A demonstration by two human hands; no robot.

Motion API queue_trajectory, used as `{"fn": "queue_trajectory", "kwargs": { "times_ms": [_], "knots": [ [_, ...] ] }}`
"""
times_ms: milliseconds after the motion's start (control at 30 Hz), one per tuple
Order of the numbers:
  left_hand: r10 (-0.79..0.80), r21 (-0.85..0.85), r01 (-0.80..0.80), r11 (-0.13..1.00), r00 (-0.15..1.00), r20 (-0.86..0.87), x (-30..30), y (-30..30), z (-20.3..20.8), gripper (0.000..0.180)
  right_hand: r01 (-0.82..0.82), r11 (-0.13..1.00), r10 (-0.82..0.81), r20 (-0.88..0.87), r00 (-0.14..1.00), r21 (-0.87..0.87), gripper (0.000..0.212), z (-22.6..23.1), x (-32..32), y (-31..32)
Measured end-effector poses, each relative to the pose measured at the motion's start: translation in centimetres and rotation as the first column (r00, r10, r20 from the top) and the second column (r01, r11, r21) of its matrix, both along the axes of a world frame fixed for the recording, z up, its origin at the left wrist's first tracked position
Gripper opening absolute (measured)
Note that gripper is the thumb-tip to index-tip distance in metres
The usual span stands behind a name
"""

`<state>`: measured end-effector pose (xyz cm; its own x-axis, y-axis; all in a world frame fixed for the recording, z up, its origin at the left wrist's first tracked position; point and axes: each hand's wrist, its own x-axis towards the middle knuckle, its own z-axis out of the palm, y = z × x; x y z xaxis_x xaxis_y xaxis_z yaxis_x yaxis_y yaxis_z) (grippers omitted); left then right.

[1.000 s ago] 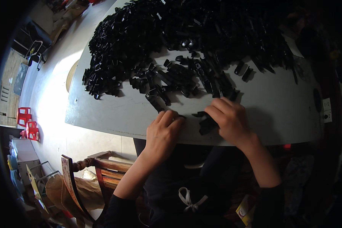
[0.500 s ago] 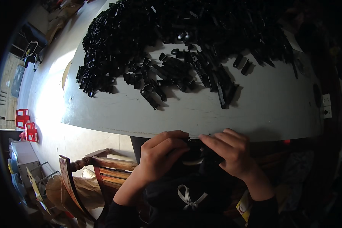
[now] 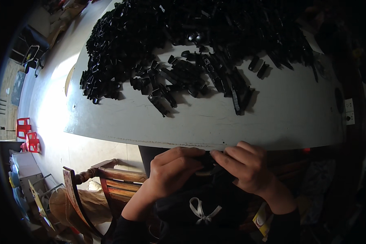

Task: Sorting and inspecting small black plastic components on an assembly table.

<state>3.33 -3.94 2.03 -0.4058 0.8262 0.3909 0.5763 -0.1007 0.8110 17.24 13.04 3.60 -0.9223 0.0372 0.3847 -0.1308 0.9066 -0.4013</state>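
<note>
At the near edge of the white table point(image 3: 122, 122), both my hands come together in front of my dark top. My left hand point(image 3: 171, 168) is closed, its thumb and fingers pinching one side of a small black plastic part point(image 3: 207, 160). From the other side, my right hand point(image 3: 246, 167) grips the same part with bent fingers. Fingers and dark clothing hide most of it, so its exact shape cannot be made out. Beyond the hands, several loose black plastic pieces point(image 3: 157, 106) lie on the tabletop, some of them long and narrow point(image 3: 236, 99).
A large heap of black plastic pieces point(image 3: 122, 44) covers the far part of the table. A wooden chair point(image 3: 120, 175) stands at the lower left, near my left forearm. Red stools point(image 3: 33, 142) are on the floor farther left. A white wall socket point(image 3: 349, 112) shows at the right.
Both hands stay on the black part, their fingertips slightly lower and less of the part showing. My right fingertips have shifted a little left. The pieces on the table lie as before.
</note>
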Motion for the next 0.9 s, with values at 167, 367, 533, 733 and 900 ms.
{"fn": "queue_trajectory", "kwargs": {
  "times_ms": [167,367,533,733,900],
  "knots": [
    [-0.178,0.254,-0.001,0.967,0.711,0.680,2.2,1.8,0.3,0.043,-0.186,0.981,0.178,-0.120,0.977,-0.052,0.010,-0.2,-0.3,-2.5],
    [-0.396,0.251,0.307,0.918,0.656,0.643,1.8,1.4,-1.0,0.057,-0.162,0.987,0.156,-0.222,0.962,-0.006,0.003,-0.5,-0.5,-3.7],
    [0.080,0.057,-0.086,0.995,0.991,0.111,-1.3,4.6,-1.9,0.017,0.054,0.987,-0.041,0.087,0.995,-0.150,0.023,-1.3,-0.7,-0.5],
    [0.294,-0.058,-0.369,0.928,0.817,-0.497,-5.6,8.9,-1.7,0.022,0.575,0.817,-0.575,0.116,0.810,0.037,0.033,-1.8,-3.8,5.4],
    [0.238,-0.200,-0.333,0.921,0.891,-0.387,-6.6,8.9,-2.9,0.016,0.642,0.767,-0.622,0.273,0.734,0.021,0.029,-3.0,-5.0,5.9]
  ]
}}
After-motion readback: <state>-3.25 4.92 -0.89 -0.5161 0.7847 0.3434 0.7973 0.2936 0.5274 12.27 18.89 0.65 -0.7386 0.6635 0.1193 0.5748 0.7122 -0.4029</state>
